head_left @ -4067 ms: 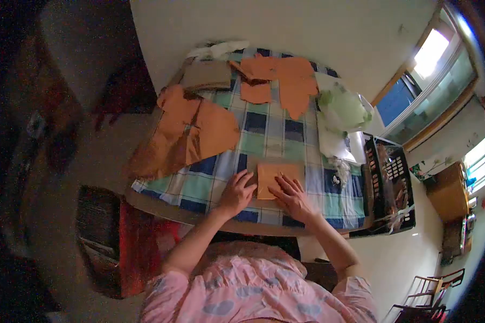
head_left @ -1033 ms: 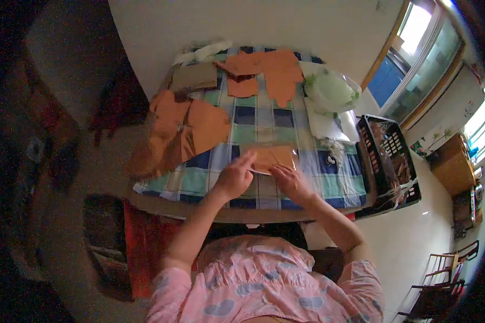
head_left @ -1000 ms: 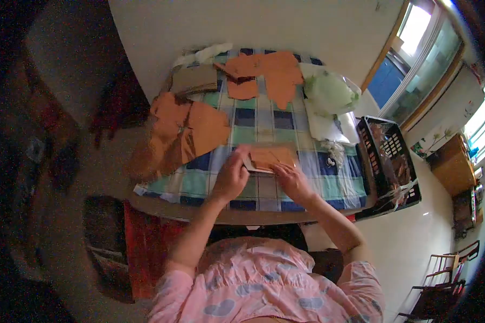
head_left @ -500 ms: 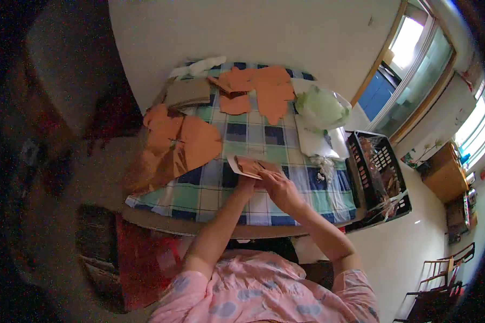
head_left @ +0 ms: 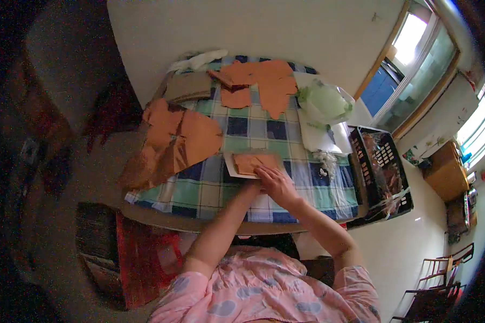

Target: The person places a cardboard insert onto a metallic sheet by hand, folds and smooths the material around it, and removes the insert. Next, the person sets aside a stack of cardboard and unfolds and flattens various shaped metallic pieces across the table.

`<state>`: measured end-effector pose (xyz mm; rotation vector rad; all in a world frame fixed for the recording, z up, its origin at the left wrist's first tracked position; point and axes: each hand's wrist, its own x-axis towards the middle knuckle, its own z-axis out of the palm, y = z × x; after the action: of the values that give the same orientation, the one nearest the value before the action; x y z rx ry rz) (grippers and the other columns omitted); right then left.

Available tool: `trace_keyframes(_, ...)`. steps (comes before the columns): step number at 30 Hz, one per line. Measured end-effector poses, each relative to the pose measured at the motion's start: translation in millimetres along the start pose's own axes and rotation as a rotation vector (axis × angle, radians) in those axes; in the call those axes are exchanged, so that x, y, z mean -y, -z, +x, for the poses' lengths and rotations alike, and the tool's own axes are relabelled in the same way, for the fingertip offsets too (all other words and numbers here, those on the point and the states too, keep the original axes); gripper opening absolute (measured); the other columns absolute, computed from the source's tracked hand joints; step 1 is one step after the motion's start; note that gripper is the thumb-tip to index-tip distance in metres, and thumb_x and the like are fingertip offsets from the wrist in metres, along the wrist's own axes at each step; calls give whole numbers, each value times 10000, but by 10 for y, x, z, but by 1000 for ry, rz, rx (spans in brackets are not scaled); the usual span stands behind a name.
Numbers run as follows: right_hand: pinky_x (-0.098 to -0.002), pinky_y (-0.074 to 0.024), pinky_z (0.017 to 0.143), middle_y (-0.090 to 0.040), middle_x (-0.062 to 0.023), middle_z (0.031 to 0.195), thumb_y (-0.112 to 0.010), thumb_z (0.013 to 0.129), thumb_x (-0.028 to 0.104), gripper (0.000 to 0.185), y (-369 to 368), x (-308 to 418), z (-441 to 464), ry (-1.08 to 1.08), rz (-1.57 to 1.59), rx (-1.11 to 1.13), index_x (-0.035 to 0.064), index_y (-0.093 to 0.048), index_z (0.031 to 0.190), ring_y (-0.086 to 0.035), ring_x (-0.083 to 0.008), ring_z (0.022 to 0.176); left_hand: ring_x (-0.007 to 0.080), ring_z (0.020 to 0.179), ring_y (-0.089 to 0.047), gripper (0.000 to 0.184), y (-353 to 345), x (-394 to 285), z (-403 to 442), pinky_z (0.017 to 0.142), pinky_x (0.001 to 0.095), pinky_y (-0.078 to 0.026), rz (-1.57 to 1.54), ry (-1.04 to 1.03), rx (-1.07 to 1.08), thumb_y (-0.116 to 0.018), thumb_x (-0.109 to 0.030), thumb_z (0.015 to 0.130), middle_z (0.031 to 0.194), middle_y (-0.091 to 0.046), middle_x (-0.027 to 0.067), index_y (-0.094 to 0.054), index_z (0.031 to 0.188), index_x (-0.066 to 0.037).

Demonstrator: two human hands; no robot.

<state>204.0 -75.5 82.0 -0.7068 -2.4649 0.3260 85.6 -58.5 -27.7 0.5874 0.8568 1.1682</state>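
Observation:
A small orange-brown folded piece (head_left: 246,163) lies on a white-edged flat sheet (head_left: 231,167) near the front middle of the checked tablecloth (head_left: 210,188). My right hand (head_left: 276,183) rests on the right part of this piece, its fingers stretched out and pointing up and left. Close beside it, my left hand (head_left: 257,187) reaches to the lower edge of the sheet. Most of the left hand is hidden under the sheet and the right hand, so its fingers cannot be made out.
Large orange-brown paper pieces (head_left: 196,137) lie at the left, others (head_left: 275,86) at the back. A grey-brown stack (head_left: 188,87) sits back left. Pale green plastic (head_left: 324,102) and white sheets lie right, beside a black crate (head_left: 380,167). A red stool (head_left: 145,258) stands below left.
My left hand has moved from the left side of the piece to beneath its lower edge, beside my right hand. The piece and sheet have shifted left, and the white edge now shows more.

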Motion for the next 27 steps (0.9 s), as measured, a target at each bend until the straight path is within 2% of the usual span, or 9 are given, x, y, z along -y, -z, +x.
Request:
trace_keyframes(3,-439,-348,1037,-500,-129,1315,-632,754,136,497,-40,-118,14,-11,-42,20,66,-512,1231,-429,-342,1246,194,929,-625,422,-131,-84,-159,680,368,-573,66,55,-46,-505,-336,909,1099,-586,67,-402,1287,-180)
trace_keyframes(6,-459,-351,1020,-526,-116,1276,-631,738,190,532,6,-110,68,100,-207,-37,100,-511,1249,-442,-343,1215,196,915,-632,419,-195,-118,-268,657,379,-579,105,86,-76,-499,-315,911,1093,-591,67,-396,1299,-195)
trace_keyframes(9,-411,-427,888,-566,-130,1035,-711,615,183,557,171,30,95,34,-186,-98,75,-548,1137,-513,-336,1024,202,878,-648,376,-80,14,-216,628,386,-587,44,97,-41,-499,-275,902,1051,-618,70,-441,1261,-179)
trace_keyframes(12,-397,-437,796,-516,-91,857,-667,607,168,354,173,-49,28,138,-214,-48,68,-572,933,-508,-303,876,208,852,-660,324,-57,129,-186,605,383,-591,-2,99,-36,-490,-243,897,1016,-633,75,-494,1200,-125)
trace_keyframes(14,-386,-436,766,-503,-80,830,-660,601,174,278,96,-120,19,138,-251,-101,73,-556,838,-509,-294,856,216,822,-669,307,-65,184,-185,588,376,-591,-10,101,-61,-479,-234,898,992,-637,85,-518,1164,-86)
trace_keyframes(15,-381,-435,751,-497,-74,816,-656,597,177,243,63,-143,29,140,-269,-128,76,-549,790,-509,-289,847,222,800,-673,307,-197,-26,-336,582,371,-590,1,91,-84,-474,-234,899,979,-638,94,-525,1151,-67)
trace_keyframes(19,-375,-435,752,-508,-77,826,-654,596,206,238,-7,-212,74,153,-209,-115,88,-561,781,-517,-287,851,252,726,-686,289,-249,-102,-484,566,348,-586,37,47,-75,-451,-196,903,924,-652,134,-547,1103,-10)
trace_keyframes(22,-373,-436,758,-514,-73,829,-654,596,235,246,-137,-381,79,180,-240,-151,94,-567,777,-523,-282,864,266,735,-689,254,-377,-339,-736,574,342,-584,22,101,-45,-472,-168,903,890,-666,157,-559,1051,19)
trace_keyframes(27,-386,-438,773,-519,-74,833,-634,622,250,234,-319,-614,76,225,-295,-188,90,-572,781,-529,-275,888,272,753,-692,231,-308,-258,-721,587,346,-580,31,129,35,-506,-179,908,877,-675,154,-569,1004,22)
